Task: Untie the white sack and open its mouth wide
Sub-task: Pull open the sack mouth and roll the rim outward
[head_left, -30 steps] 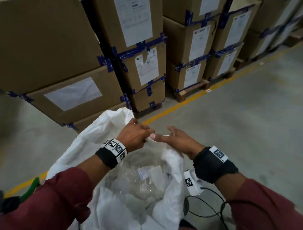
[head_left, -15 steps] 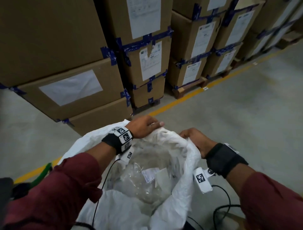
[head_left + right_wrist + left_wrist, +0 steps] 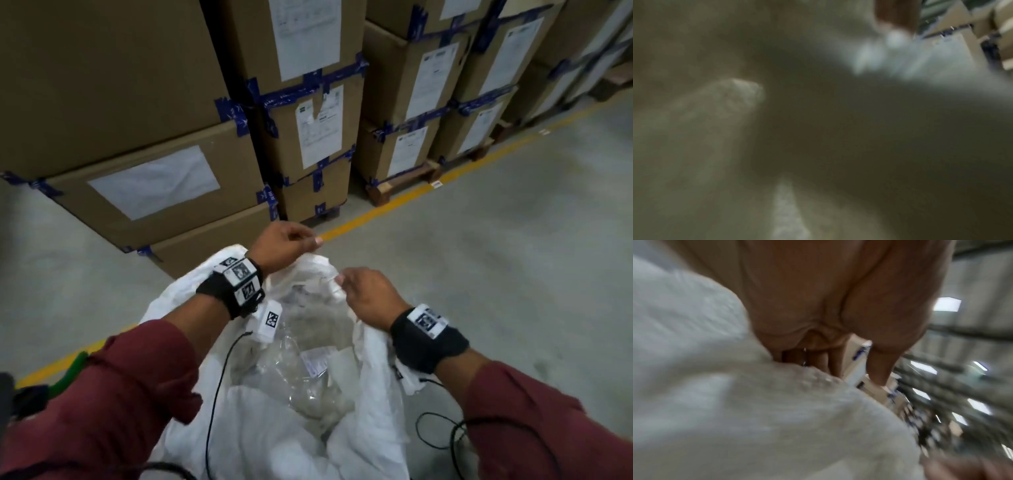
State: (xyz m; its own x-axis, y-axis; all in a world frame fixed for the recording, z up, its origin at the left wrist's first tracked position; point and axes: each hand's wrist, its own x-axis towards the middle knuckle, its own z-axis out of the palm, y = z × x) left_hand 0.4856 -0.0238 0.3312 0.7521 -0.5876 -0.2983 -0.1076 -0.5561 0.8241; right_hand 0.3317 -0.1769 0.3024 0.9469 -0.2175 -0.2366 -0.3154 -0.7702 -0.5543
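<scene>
The white sack (image 3: pixel 373 411) stands below me with its mouth open; clear plastic film (image 3: pixel 308 377) with a paper label lies inside. My left hand (image 3: pixel 308 245) grips the far rim, with its fingers curled on the cloth. My right hand (image 3: pixel 342 282) pinches the rim on the right side, a short way from the left hand. The blurred left wrist view shows the left hand's fingers (image 3: pixel 877 369) above the woven sack cloth (image 3: pixel 735 402). Pale blurred cloth fills the right wrist view, and the fingers there cannot be made out.
Stacked cardboard boxes (image 3: pixel 154 171) with blue tape stand just beyond the sack, some on a wooden pallet (image 3: pixel 400 185). A yellow line (image 3: pixel 394 202) crosses the grey concrete floor (image 3: pixel 513 257), which lies open to the right. Black cables (image 3: pixel 438 431) hang by my right arm.
A second ago both hands met at one spot on the rim. They have drawn apart and the sack's mouth gapes wider. The right hand has since shifted back a little leftward.
</scene>
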